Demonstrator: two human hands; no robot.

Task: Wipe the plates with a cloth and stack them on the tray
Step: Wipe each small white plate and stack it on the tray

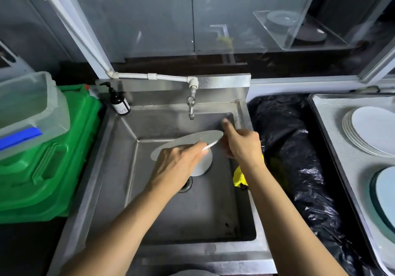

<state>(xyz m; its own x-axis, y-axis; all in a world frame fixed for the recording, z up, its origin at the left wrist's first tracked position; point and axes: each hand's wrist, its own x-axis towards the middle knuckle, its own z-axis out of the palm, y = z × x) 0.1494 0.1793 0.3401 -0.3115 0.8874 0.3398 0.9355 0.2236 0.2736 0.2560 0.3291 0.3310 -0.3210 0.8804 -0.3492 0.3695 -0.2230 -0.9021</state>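
Dim, cool light is leaving the sink (119,168) grey, while the tray (329,115) at three o'clock is catching the brightest wash and the stacked plates (372,130) on it are glowing nearly featureless. Motion blur is smearing the raised finger of the right hand (241,145) and the rim of the plate (192,138), with only the cloth (239,175) and green crate (64,158) showing saturated colour. The wide lens is bowing the window frame (85,25) at eleven o'clock, and the corner at seven is sinking into black.
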